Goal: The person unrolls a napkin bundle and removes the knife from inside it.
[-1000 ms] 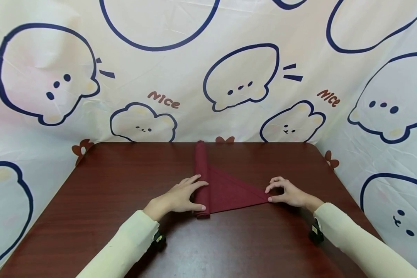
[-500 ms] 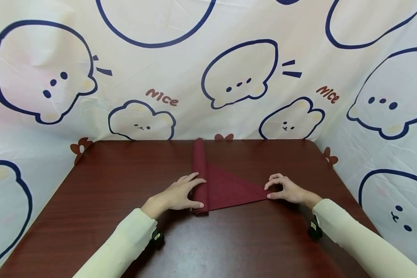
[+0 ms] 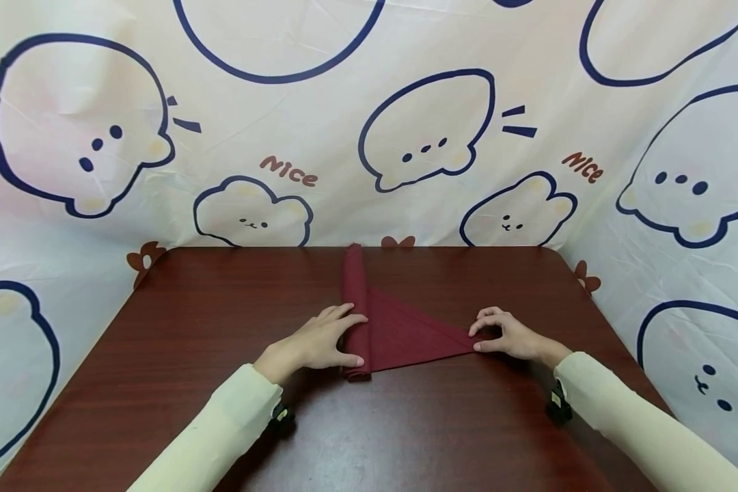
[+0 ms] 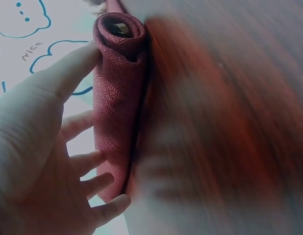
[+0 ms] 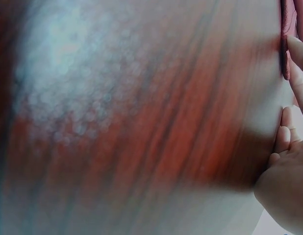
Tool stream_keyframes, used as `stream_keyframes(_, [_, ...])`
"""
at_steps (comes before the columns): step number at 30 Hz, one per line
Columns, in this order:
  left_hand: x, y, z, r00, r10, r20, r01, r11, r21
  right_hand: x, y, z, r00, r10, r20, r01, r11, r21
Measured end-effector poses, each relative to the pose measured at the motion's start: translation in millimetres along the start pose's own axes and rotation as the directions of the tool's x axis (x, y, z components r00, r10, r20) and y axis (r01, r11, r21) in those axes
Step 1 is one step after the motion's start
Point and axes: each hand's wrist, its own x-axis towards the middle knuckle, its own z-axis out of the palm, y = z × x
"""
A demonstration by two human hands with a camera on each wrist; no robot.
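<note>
My left hand [image 3: 316, 344] lies spread on the rolled maroon cloth [image 3: 359, 339]; my right hand [image 3: 515, 337] pinches its pointed corner [image 3: 461, 344]. A hard tug could skew it.

High head view, wrist close-ups, shared cloth [image 3: 396, 337]

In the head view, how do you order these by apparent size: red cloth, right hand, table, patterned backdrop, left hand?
1. patterned backdrop
2. table
3. red cloth
4. left hand and right hand, too alike to rank
</note>
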Motion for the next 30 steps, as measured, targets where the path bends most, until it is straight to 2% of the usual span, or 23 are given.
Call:
stream_keyframes(8, [4.6, 5.3, -4.2, 0.997, 0.030, -0.071, -0.029, 0.999, 0.017, -0.5, -0.8, 0.3, 1.000, 0.002, -0.001, -0.002, 1.000, 0.005])
stream_keyframes(12, [10.8, 11.1, -5.1, 0.995, 0.050, -0.086, -0.047, 0.998, 0.038, -0.1, 0.1, 0.4, 1.000, 0.006, -0.004, -0.006, 1.000, 0.005])
stream_keyframes(17, [20.6, 16.6, 0.3, 0.996, 0.055, -0.066, -0.048, 0.992, 0.115, -0.5, 1.3, 1.8, 1.000, 0.005, -0.012, -0.005, 1.000, 0.004])
stream_keyframes(21, [23.5, 19.4, 5.5, 0.999, 0.030, -0.038, -0.023, 0.984, 0.175, -1.2, 0.8, 2.1, 1.000, 0.000, -0.013, 0.000, 1.000, 0.010])
stream_keyframes(30, [20.0, 16.6, 8.0, 0.999, 0.007, -0.038, 0.000, 0.983, 0.186, -1.2, -0.9, 1.7, 1.000, -0.005, -0.013, 0.005, 1.000, 0.017])
